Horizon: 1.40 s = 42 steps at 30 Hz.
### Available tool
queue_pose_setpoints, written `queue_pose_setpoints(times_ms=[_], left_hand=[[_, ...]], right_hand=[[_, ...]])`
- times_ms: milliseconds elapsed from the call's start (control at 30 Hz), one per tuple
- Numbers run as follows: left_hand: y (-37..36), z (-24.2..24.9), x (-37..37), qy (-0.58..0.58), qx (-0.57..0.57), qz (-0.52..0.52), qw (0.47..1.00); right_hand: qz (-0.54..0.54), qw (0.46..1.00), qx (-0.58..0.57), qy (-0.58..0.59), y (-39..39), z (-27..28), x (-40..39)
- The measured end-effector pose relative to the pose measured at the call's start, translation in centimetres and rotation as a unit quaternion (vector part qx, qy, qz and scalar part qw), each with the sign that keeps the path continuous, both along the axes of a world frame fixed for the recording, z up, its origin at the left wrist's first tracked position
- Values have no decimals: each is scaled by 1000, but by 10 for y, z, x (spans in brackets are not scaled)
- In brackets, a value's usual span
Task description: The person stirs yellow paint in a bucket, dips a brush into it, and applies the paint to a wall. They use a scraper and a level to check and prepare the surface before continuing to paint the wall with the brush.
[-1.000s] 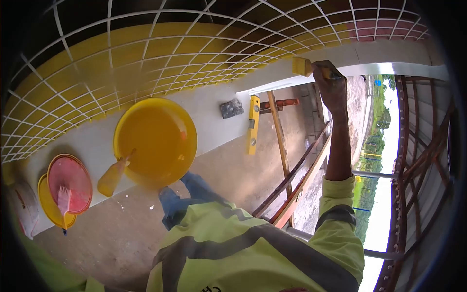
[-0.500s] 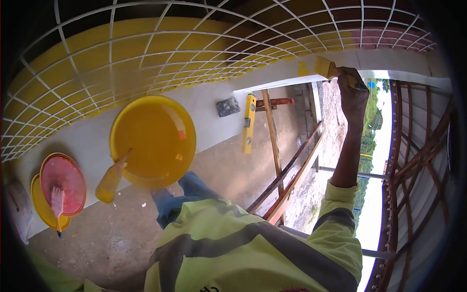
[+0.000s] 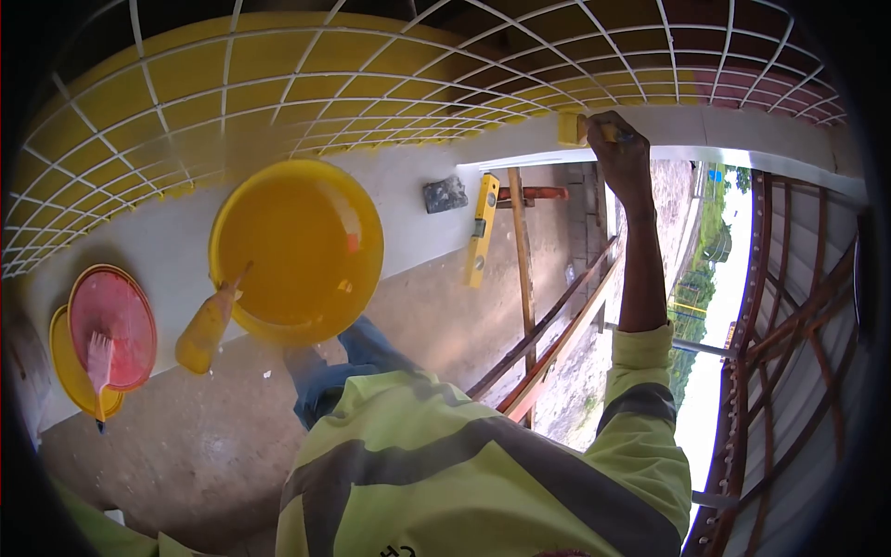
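My right hand (image 3: pixel 619 158) is closed around the handle of a paintbrush (image 3: pixel 571 129) with yellow-coated bristles. The bristles lie against the white ledge (image 3: pixel 668 123) below the wire mesh, beside its yellow-painted edge. My left hand is out of view; only a bit of sleeve (image 3: pixel 102 529) shows at the lower left. A wide yellow bucket (image 3: pixel 376 255) holds yellow-orange paint, and a yellow-smeared brush (image 3: pixel 209 330) leans on its rim. Farther left, a pink-bristled brush (image 3: pixel 99 362) rests across a red lid (image 3: pixel 125 316), which overlaps a yellow lid (image 3: pixel 67 367).
White wire mesh (image 3: pixel 227 70) stands in front of the yellow wall. A yellow spirit level (image 3: pixel 481 232) leans by the ledge, near a dark grey block (image 3: pixel 445 195). Wooden poles (image 3: pixel 525 278) cross the opening below. Metal roofing on brown bars (image 3: pixel 807 343) is at the right.
My right hand and the paintbrush have moved left along the ledge. The whole view has shifted slightly. The bucket and lids stay where they were on the ledge.
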<state>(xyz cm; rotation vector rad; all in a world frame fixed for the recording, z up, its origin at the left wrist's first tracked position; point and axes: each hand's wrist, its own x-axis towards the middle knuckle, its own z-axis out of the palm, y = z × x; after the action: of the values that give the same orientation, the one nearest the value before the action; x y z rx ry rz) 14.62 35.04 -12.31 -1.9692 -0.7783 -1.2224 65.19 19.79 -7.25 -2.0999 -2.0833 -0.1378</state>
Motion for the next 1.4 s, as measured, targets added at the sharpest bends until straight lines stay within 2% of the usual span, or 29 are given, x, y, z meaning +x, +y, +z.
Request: queue_pose_setpoints(times_ms=[167,267,567,1167,1267,1367,1400], left_hand=[[-2,-3,2,-4,-4,0,1000],[-3,-6,2,-3,-4,1,1000],[-3,-10,4,-9,-8,-3,1000],[-6,-13,10,-14,-10,-9,1000],[-7,-14,10,-13,-10,-9,1000],[-7,-14,12,-15,-10,-10,1000],[-6,-14,11,-16,-9,-10,1000]], right_hand=[[-45,999,-18,8,1,2,1],[-17,1000,-12,11,1,2,5],[-24,1000,9,0,1,9,8],[-36,996,47,-70,1,34,5],[19,988,52,-142,1,37,18],[-65,994,61,-64,2,42,4],[-35,992,69,-102,1,44,7]])
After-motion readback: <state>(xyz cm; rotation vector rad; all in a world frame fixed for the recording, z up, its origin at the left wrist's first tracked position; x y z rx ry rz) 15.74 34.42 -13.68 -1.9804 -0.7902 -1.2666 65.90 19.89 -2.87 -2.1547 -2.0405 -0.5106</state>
